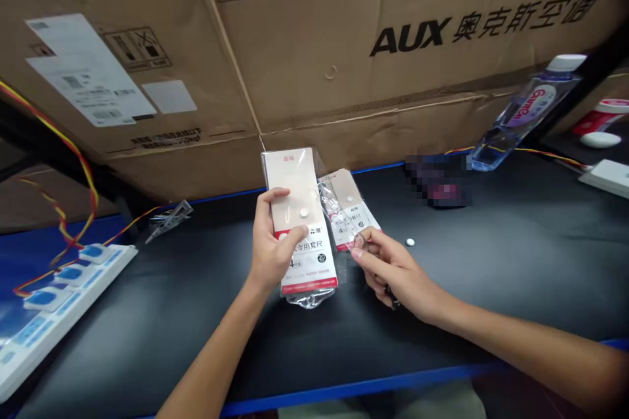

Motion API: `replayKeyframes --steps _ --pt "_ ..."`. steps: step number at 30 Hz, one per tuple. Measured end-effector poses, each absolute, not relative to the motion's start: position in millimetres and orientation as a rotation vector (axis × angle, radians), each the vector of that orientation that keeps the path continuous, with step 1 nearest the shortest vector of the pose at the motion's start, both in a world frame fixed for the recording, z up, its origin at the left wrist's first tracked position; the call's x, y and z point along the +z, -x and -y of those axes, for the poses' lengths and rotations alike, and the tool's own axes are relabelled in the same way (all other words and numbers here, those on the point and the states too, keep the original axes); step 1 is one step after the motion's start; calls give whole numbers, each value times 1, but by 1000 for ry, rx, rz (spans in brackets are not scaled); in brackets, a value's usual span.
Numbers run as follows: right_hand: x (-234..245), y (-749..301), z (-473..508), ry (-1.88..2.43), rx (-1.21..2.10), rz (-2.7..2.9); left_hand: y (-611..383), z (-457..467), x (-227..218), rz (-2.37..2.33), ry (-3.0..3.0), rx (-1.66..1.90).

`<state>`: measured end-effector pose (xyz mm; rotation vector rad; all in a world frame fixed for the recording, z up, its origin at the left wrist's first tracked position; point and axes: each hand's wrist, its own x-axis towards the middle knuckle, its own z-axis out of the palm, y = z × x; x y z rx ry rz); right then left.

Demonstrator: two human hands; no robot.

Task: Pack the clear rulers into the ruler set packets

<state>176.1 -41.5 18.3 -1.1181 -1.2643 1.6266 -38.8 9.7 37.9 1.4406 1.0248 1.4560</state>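
Packets (301,209) in left hand (270,245) and right hand (393,272)

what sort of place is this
Probably a packing bench in a warehouse or small factory: a black work mat edged in blue, a big brown cardboard AUX shipping carton behind it, and the left hand and right hand holding clear-bagged white-and-red card packs.

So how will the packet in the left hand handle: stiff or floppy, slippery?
Probably fairly stiff: the packet stands upright from the left hand without drooping. Its glossy clear sleeve looks slippery, and its loose bottom end crumples. Likely light, since a one-handed pinch holds it.
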Motion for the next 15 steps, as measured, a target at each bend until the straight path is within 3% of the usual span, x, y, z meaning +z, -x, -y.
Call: replayKeyframes --steps 15 --pt "23 -174 43 1139 1732 1163 37 -4 42 -1092 -1548 1446"
